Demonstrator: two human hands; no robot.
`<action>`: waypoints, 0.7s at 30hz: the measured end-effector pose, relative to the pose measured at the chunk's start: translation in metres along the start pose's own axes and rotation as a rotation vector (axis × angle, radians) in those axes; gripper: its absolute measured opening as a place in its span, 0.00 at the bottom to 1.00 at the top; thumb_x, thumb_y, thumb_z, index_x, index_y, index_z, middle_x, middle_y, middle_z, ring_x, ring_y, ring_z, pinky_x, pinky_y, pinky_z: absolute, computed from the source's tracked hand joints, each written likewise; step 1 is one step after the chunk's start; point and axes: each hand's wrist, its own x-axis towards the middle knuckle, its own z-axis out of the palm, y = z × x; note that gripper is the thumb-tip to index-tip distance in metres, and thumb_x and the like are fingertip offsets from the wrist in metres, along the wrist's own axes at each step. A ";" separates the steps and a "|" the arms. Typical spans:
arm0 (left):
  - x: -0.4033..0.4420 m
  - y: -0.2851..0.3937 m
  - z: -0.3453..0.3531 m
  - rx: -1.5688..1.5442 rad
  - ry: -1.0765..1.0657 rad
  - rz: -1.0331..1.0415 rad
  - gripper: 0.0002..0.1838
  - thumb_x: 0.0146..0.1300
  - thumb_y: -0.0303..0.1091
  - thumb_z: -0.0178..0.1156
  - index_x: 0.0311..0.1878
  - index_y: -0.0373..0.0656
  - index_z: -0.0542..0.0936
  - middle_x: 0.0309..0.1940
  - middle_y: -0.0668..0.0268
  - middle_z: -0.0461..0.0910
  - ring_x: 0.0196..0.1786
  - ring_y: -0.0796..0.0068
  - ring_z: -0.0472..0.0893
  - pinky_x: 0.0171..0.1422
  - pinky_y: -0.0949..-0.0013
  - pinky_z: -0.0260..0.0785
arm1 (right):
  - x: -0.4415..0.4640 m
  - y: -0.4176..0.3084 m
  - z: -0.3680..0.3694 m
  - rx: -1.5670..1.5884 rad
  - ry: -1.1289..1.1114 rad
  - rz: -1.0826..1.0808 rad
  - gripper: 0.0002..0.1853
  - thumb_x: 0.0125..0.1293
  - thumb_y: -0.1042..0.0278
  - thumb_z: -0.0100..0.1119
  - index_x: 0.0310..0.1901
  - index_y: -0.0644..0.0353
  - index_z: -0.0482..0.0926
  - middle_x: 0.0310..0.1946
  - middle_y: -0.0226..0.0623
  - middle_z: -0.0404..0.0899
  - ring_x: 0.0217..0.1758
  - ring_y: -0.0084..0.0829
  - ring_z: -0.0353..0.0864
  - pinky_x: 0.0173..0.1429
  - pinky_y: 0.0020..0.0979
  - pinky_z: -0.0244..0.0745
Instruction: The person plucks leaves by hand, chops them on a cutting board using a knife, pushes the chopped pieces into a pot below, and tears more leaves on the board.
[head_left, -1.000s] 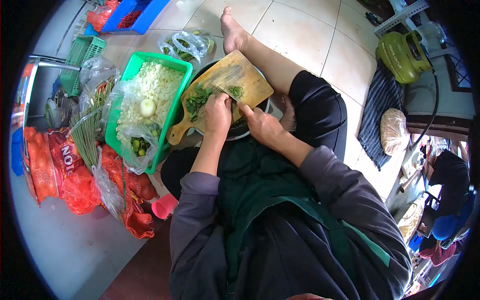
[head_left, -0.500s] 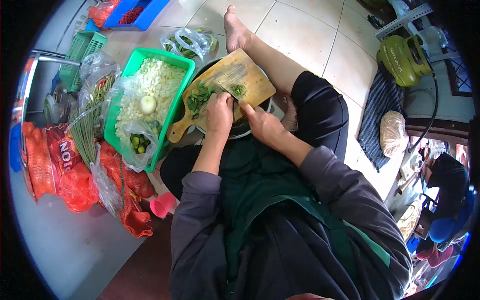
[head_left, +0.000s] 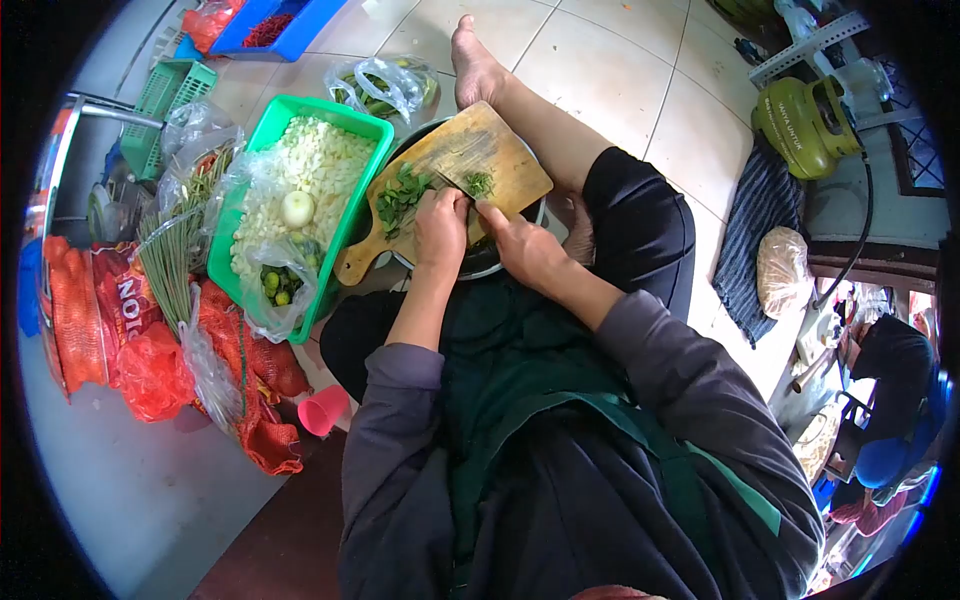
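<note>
Two hands work at the wooden cutting board (head_left: 500, 150): the left hand (head_left: 441, 225) has its fingers closed on green leaves (head_left: 400, 198) lying there, the right hand (head_left: 520, 243) grips a knife (head_left: 456, 187). Tucked left fingertips and short, even strokes would suit. The green tub (head_left: 364, 185) holds chopped white pieces (head_left: 325, 150), one peeled onion (head_left: 297, 208) and bagged green fruit (head_left: 282, 283) (limes, perhaps).
</note>
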 end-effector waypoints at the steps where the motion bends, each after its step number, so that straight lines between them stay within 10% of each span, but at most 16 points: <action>1: 0.000 0.000 0.000 0.000 -0.004 -0.002 0.03 0.58 0.29 0.64 0.35 0.42 0.81 0.31 0.53 0.76 0.37 0.47 0.79 0.41 0.52 0.71 | 0.007 0.001 0.000 0.020 -0.013 0.006 0.25 0.66 0.75 0.46 0.65 0.54 0.62 0.29 0.53 0.78 0.36 0.52 0.83 0.40 0.46 0.78; 21: -0.001 -0.008 0.003 -0.014 0.044 0.025 0.04 0.56 0.27 0.63 0.35 0.40 0.83 0.32 0.52 0.79 0.36 0.48 0.80 0.41 0.54 0.72 | -0.005 0.002 -0.007 0.033 0.060 -0.082 0.28 0.64 0.74 0.49 0.66 0.59 0.60 0.26 0.48 0.77 0.33 0.46 0.84 0.34 0.41 0.79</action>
